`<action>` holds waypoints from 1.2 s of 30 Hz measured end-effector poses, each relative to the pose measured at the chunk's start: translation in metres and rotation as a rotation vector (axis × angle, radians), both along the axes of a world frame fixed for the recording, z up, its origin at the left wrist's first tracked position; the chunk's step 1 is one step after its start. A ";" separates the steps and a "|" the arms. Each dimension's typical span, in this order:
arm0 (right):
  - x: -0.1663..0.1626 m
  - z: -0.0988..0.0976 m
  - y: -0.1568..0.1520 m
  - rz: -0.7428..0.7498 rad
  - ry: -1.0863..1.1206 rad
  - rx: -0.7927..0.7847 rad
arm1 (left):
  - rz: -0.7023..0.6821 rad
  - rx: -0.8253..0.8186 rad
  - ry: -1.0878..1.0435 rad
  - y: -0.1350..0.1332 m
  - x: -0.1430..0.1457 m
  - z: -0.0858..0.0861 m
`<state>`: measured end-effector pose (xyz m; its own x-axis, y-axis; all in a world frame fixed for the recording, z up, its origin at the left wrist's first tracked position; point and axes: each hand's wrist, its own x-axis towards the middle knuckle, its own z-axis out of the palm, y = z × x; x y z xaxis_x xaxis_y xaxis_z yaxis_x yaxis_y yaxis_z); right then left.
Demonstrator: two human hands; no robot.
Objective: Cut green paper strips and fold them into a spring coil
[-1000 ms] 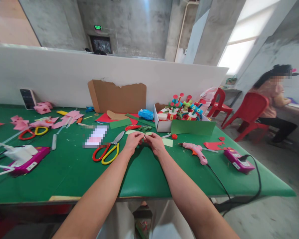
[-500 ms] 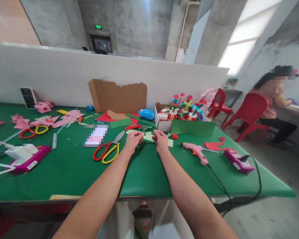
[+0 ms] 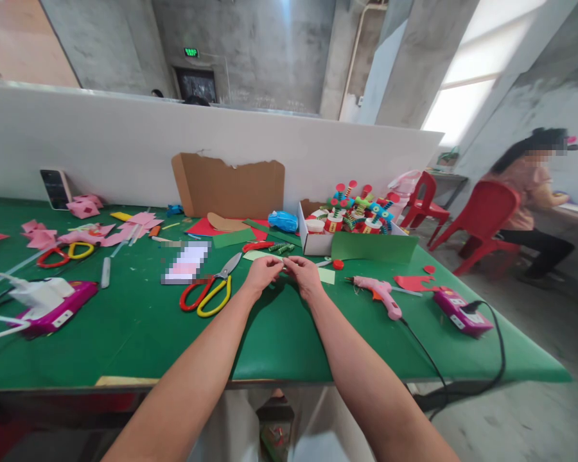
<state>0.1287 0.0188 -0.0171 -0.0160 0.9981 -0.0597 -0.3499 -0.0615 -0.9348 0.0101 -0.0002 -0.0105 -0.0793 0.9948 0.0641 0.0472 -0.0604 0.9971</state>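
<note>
My left hand [image 3: 261,274] and my right hand [image 3: 305,274] meet fingertip to fingertip just above the green table [image 3: 139,333]. Both pinch a small light green paper piece [image 3: 284,262] between them; most of it is hidden by the fingers. Another light green paper scrap [image 3: 326,275] lies just right of my right hand. Red and yellow scissors [image 3: 209,292] rest on the table left of my left hand. A pink glue gun [image 3: 378,292] lies to the right of my right hand.
A white box [image 3: 318,242] of colourful spring figures stands behind my hands, beside brown cardboard [image 3: 228,187] against the white partition. Pink paper shapes [image 3: 84,234], a second pair of scissors [image 3: 62,255] and two magenta devices [image 3: 52,309] [image 3: 462,310] lie around. A person sits on a red chair [image 3: 486,218] at right.
My hands spread apart half a second ago, stretching the green paper piece between them, then came back together so the fingertips now meet again.
</note>
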 end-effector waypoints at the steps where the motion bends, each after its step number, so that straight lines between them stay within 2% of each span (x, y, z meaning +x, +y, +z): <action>1: 0.000 0.000 0.000 -0.014 0.008 0.004 | -0.014 -0.010 -0.015 0.000 0.000 0.000; 8: 0.001 0.004 -0.002 0.047 -0.017 -0.017 | -0.048 -0.018 -0.042 0.001 -0.003 0.000; 15: 0.004 0.009 -0.001 -0.115 -0.157 0.083 | -0.050 -0.068 -0.007 0.002 -0.002 -0.001; 18: 0.009 0.011 0.003 -0.180 -0.083 0.052 | -0.047 -0.081 -0.001 0.002 -0.002 -0.001; 21: 0.012 0.014 0.004 -0.214 0.061 -0.038 | -0.012 -0.092 -0.089 0.002 -0.003 0.001; 25: 0.008 0.018 -0.001 -0.055 0.168 -0.136 | 0.067 -0.127 -0.271 0.002 -0.005 0.005; 29: 0.001 0.013 -0.007 0.112 0.124 -0.099 | 0.098 -0.123 -0.350 0.002 -0.004 0.005; 36: -0.003 0.001 -0.004 0.091 0.072 0.014 | 0.057 -0.118 -0.302 0.002 -0.002 0.002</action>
